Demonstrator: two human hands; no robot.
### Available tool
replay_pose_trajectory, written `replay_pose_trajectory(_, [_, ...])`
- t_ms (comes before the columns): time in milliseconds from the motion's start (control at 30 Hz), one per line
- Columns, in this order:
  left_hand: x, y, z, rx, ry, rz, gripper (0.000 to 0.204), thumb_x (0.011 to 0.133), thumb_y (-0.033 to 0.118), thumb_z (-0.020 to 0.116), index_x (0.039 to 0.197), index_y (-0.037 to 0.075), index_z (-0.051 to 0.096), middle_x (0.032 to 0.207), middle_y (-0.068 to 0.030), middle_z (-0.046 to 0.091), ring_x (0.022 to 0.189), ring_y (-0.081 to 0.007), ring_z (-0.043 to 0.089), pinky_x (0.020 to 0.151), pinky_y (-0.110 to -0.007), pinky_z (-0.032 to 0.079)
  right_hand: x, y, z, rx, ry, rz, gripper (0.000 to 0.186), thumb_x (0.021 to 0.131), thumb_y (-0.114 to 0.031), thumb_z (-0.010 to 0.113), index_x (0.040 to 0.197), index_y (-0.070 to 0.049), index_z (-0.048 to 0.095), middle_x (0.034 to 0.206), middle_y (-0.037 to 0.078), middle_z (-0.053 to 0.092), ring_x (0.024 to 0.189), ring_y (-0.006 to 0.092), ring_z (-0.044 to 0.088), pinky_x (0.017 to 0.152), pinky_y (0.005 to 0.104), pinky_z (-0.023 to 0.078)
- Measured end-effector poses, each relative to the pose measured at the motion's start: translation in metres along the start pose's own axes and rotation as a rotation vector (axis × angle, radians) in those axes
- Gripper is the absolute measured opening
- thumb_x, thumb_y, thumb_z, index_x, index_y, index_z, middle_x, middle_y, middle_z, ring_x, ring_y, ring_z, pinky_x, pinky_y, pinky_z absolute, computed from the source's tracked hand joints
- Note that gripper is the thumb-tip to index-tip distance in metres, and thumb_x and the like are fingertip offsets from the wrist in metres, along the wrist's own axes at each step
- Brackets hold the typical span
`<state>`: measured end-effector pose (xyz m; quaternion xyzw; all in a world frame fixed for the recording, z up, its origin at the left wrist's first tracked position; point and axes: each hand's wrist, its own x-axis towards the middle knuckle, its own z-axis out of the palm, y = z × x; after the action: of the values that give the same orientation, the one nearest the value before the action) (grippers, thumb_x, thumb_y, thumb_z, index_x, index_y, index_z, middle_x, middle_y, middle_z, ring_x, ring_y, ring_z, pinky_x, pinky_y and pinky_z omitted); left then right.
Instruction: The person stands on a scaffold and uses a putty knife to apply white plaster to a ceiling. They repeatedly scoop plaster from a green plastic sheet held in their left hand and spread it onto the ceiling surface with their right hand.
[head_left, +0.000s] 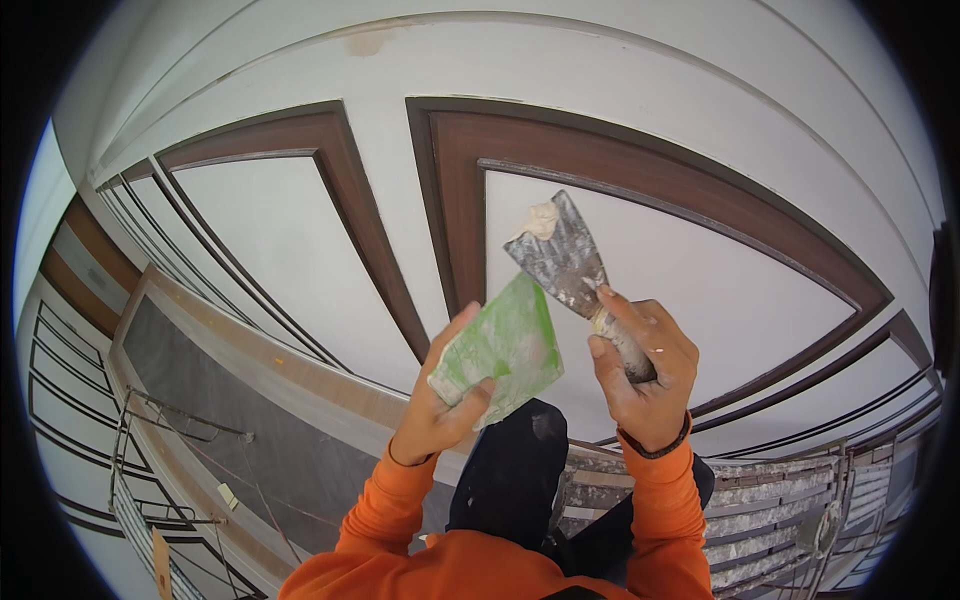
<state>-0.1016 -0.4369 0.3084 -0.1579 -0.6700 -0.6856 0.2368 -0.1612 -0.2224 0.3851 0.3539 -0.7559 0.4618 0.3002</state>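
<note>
My left hand (443,405) grips a flat green spreader (505,350) smeared with pale residue, thumb across its face. In my right hand (645,375) is a metal putty knife (565,260), gripped by its grimy handle, with a blob of off-white paste (540,220) near the blade's tip. The blade points up and forward, just above the green spreader; whether they touch I cannot tell. Both hands are raised in front of a white panelled wall (650,240) with brown-framed mouldings (620,145).
Below me are paint-spattered scaffold planks (770,495) and my dark-trousered legs (505,470). At lower left, metal scaffold bars (180,435) stand over a dark strip (210,380) with a tan border. A brown-striped panel (85,260) is at far left.
</note>
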Motion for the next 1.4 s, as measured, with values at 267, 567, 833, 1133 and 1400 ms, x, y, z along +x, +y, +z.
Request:
replay_pose_trajectory(267, [0.006,0.002,-0.025,-0.897,0.28,-0.451,0.062,0.078,-0.003,0.056,0.139,-0.006,0.042,0.125,-0.0214,0.06,0.109,-0.0312,0.066,0.094,-0.042,0.056,-0.011,0.022,0.004,-0.059,0.108,-0.178,0.045,0.071,0.007,0.069,0.114,-0.006,0.071,0.092,0.011,0.061,0.07,0.0227,0.062,0.062,0.0302,0.052])
replay_pose_trajectory(567, [-0.007,0.009,-0.03,-1.191,0.244,-0.432,0.057,0.077,0.0,0.055,0.133,-0.008,0.048,0.121,-0.0216,0.063,0.107,-0.032,0.067,0.094,-0.043,0.057,-0.011,0.04,0.014,-0.214,-0.099,-0.296,0.052,0.061,0.011,0.073,0.107,-0.014,0.075,0.096,0.01,0.058,0.074,0.0245,0.063,0.057,0.0322,0.052])
replay_pose_trajectory(833, [-0.009,-0.01,-0.049,-1.108,0.467,-0.291,0.051,0.087,0.008,0.055,0.136,-0.005,0.046,0.124,-0.0205,0.062,0.11,-0.032,0.066,0.096,-0.046,0.055,-0.059,0.088,0.01,-0.101,-0.113,-0.025,0.029,0.082,0.004,0.07,0.11,-0.002,0.069,0.098,0.012,0.057,0.07,0.0185,0.06,0.054,0.0267,0.049])
replay_pose_trajectory(1133, [-0.01,-0.041,-0.015,-1.073,0.604,-0.319,0.05,0.092,0.015,0.057,0.137,-0.003,0.044,0.128,-0.0169,0.06,0.111,-0.0309,0.065,0.095,-0.047,0.055,-0.066,0.078,-0.026,0.258,-0.014,0.629,0.045,0.093,-0.012,0.062,0.133,0.006,0.05,0.092,0.012,0.064,0.049,0.0102,0.054,0.041,0.0219,0.042])
replay_pose_trajectory(1400, [0.007,-0.051,0.024,-1.1,0.359,-0.298,0.051,0.093,0.003,0.058,0.141,0.0,0.041,0.131,-0.0148,0.057,0.117,-0.03,0.061,0.097,-0.047,0.053,-0.039,0.066,-0.109,0.056,-0.129,0.519,0.05,0.088,-0.022,0.076,0.123,0.005,0.052,0.08,0.007,0.06,0.044,0.0061,0.047,0.037,0.0203,0.036])
